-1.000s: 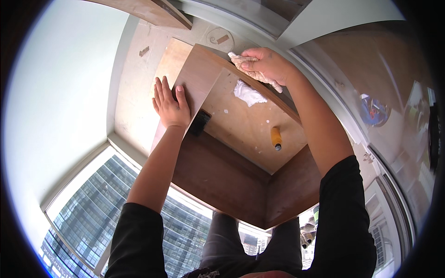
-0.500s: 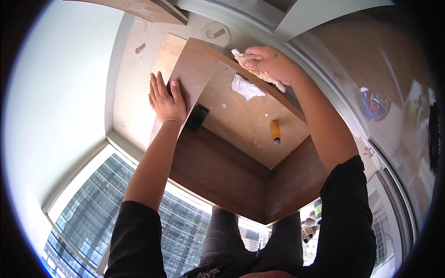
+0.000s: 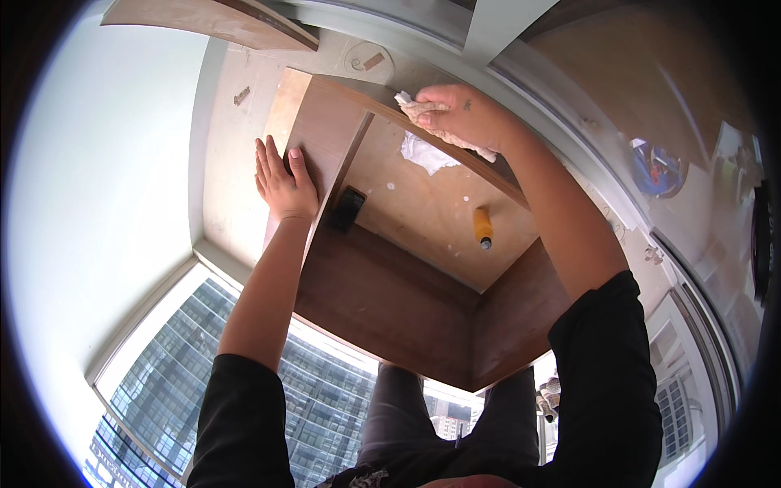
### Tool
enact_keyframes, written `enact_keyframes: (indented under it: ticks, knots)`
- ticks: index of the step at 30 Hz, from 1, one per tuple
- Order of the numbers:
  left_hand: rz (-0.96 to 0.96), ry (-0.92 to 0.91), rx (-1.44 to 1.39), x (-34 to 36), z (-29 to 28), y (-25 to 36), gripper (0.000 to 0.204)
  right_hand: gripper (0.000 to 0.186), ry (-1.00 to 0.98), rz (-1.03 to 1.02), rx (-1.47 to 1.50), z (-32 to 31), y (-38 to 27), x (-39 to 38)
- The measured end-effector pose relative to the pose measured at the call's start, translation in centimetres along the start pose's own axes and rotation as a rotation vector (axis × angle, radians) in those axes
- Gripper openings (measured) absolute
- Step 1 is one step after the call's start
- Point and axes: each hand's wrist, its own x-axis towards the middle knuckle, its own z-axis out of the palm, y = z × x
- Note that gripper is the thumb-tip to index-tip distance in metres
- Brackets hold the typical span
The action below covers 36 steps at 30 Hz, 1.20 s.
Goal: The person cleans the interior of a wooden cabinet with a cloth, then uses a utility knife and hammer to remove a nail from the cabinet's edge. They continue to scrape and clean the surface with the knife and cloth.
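Observation:
A brown wooden cabinet box (image 3: 382, 289) with an open front stands before me, its inside and light plywood back panel showing. My left hand (image 3: 286, 180) lies flat on the left side panel, fingers stretched and thumb apart. At the far right edge, my right hand (image 3: 464, 118) grips a crumpled whitish cloth (image 3: 443, 134) pressed along the rim. Inside the box lie a white crumpled rag (image 3: 427, 154), a yellow bottle with a dark tip (image 3: 483, 226) and a black block-shaped object (image 3: 347, 208) by the left wall.
A wooden board (image 3: 220, 24) stands at the far left. Beyond the box is a round cover on the floor (image 3: 368, 62). A white wall (image 3: 106, 179) rises at left, with a window (image 3: 187, 350) below it. Glass sliding panels (image 3: 651, 106) line the right.
My right hand and the cloth have shifted slightly left along the far rim. The whole view has tilted a little; my left hand stays on the side panel.

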Motion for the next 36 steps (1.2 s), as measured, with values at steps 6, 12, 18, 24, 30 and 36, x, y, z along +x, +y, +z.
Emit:
enact_keyframes:
  ticks: [6, 12, 18, 24, 30, 36]
  knots:
    - [0.001, -0.007, 0.025, -0.5, -0.5, 0.2, 0.073, 0.037, -0.043, 0.018, -0.076, -1.1, 2.5, -4.5]
    - [-0.004, -0.019, 0.01, -0.2, -0.3, 0.3, 0.074, 0.039, 0.169, -0.105, -0.082, 2.6, -1.4, 2.5]
    - [-0.015, -0.011, 0.0, -0.3, -0.5, 0.1, 0.074, 0.044, 0.27, -0.018, -0.007, 1.9, 3.0, -3.1]
    - [-0.025, -0.001, 0.008, -0.6, -0.4, 0.0, 0.074, 0.041, 0.527, -0.038, -0.243, 2.4, 1.6, -9.9]
    - [-0.002, 0.005, 0.004, -0.4, -0.3, 0.1, 0.073, 0.024, 0.558, -0.182, -0.618, 4.8, 0.3, -6.1]
    - [0.005, 0.012, -0.002, -0.5, -0.3, -0.2, 0.072, 0.024, 0.535, -0.234, -0.499, 4.9, 0.8, -5.3]
